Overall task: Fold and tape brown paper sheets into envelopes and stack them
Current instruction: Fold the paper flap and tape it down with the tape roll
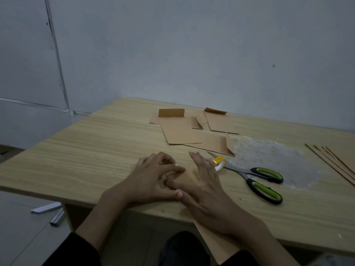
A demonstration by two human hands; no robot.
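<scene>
Brown paper sheet (213, 244) lies lengthwise over near table (96, 150) edge.

I see a matt wood-grain counter (96, 141), matt folded brown paper sheets (182, 131), and scissors (247, 172) with shiny metal blades and glossy plastic handles.

Clock face centred on the left hand (153, 179) and right hand (208, 191), 12 o'clock toward the wall (192, 54). From 8 to 11 o'clock the table (92, 150) lies bare, open to passage. At 12 to 1 o'clock folded envelopes (184, 131), some flaps upright, obstruct the far side. At 2 o'clock a tape roll (220, 163) sits by the right fingers. The scissors (257, 176) lie at 3 o'clock, with the paper sheets (336, 162) well beyond them.
</scene>
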